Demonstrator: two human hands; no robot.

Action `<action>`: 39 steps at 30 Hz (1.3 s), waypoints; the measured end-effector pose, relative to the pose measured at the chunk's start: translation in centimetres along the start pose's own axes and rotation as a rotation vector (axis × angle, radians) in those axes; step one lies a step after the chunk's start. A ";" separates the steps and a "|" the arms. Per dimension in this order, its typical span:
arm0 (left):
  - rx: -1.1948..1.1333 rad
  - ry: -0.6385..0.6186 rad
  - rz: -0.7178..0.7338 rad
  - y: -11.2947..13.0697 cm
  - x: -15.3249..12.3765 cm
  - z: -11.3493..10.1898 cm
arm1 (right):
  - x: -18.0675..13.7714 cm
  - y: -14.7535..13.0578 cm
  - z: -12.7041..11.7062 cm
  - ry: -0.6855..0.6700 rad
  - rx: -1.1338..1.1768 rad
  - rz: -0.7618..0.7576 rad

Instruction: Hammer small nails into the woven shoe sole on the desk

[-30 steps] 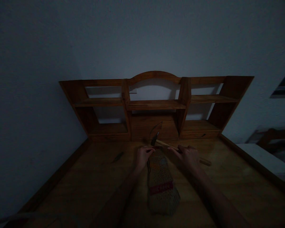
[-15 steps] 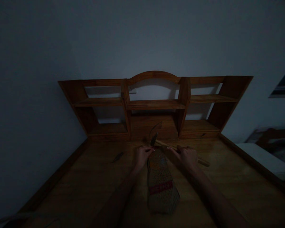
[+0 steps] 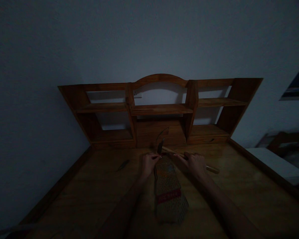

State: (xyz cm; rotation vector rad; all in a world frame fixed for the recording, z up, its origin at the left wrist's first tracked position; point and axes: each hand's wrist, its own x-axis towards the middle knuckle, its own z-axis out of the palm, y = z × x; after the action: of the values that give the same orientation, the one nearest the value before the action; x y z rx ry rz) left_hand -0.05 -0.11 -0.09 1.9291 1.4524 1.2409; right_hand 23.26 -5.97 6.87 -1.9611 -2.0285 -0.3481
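The scene is very dim. My right hand [image 3: 195, 164] is closed round the wooden handle of a hammer [image 3: 175, 153], whose dark metal head points down at the far end of a woven, patterned piece with a red band [image 3: 168, 191] lying on the wooden desk [image 3: 97, 189]. My left hand [image 3: 149, 163] pinches something small and thin, too small to name, at the top edge of that piece, just under the hammer head.
A wooden hutch with open shelves [image 3: 161, 109] stands at the back of the desk against a pale wall. A small dark object [image 3: 123, 164] lies on the desk left of my hands. A white surface [image 3: 276, 164] borders the desk on the right.
The view has shifted slightly left; the hands, the hammer and the woven piece stay in nearly the same pose.
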 end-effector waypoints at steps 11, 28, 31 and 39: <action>0.000 -0.023 -0.028 -0.3 0.1 0.1 | 0.1 0.2 0.2 0.018 0.011 0.004; -0.001 -0.001 -0.025 -0.1 0.1 0.2 | 0.0 0.2 0.4 0.035 0.018 0.024; 0.010 0.006 -0.019 -0.1 0.1 0.1 | 0.0 0.3 0.4 0.039 0.024 0.021; 0.019 -0.014 -0.034 -0.7 0.2 0.3 | -0.2 0.1 -0.3 0.050 0.034 0.042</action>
State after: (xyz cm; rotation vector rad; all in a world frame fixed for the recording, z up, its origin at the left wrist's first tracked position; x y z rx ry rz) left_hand -0.18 0.33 -0.66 1.9132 1.4888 1.2002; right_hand 23.42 -6.24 7.08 -1.9517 -1.9470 -0.3472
